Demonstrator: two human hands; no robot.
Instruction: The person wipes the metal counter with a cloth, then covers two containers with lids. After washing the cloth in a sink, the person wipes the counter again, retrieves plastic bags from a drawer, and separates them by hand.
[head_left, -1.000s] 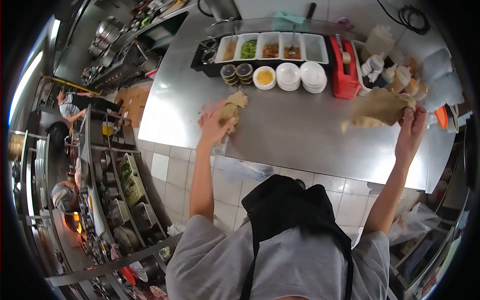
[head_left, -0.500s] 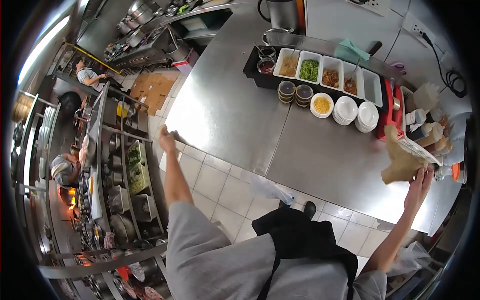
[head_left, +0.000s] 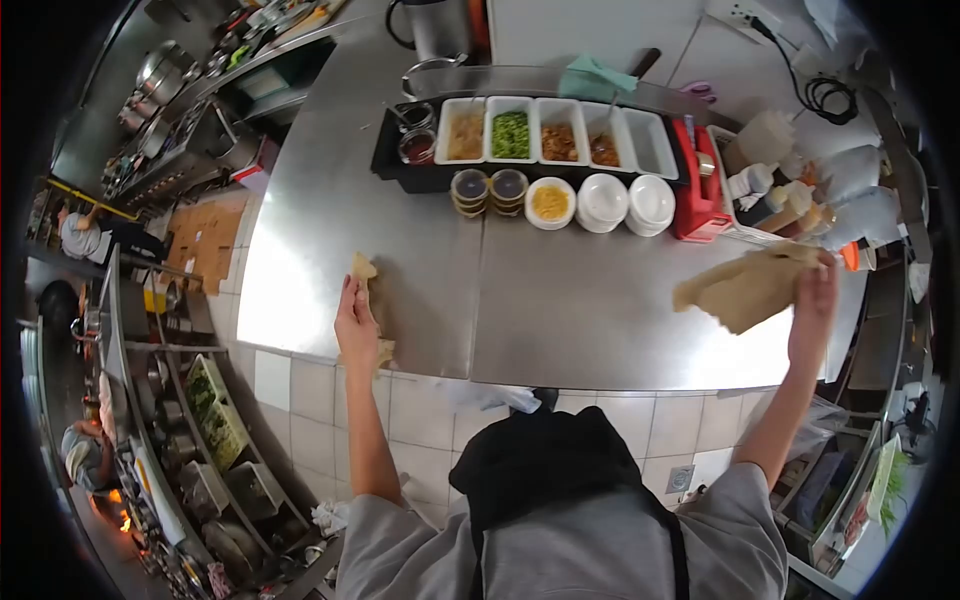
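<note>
My right hand (head_left: 815,300) is closed on one corner of a tan cloth (head_left: 745,288), which spreads out to the left above the steel counter (head_left: 560,290). My left hand (head_left: 357,325) pinches another piece of tan cloth (head_left: 363,267) near the counter's front left edge. Part of that piece shows beyond the fingers and part hangs down beside the palm. A red holder (head_left: 703,215) and a white basket of squeeze bottles (head_left: 745,230) stand just behind the right-hand cloth.
A black rack (head_left: 400,180) at the back carries white tubs of chopped food. Before it stand lidded sauce cups (head_left: 470,190), a bowl of yellow shreds (head_left: 550,204) and stacked white bowls (head_left: 602,203). Shelving (head_left: 225,460) is on the left, with two people beyond and a flame burning.
My view has turned toward the counter. My left hand has come in from beyond the left edge to the counter's front. The right-hand cloth now stretches out wider and flatter.
</note>
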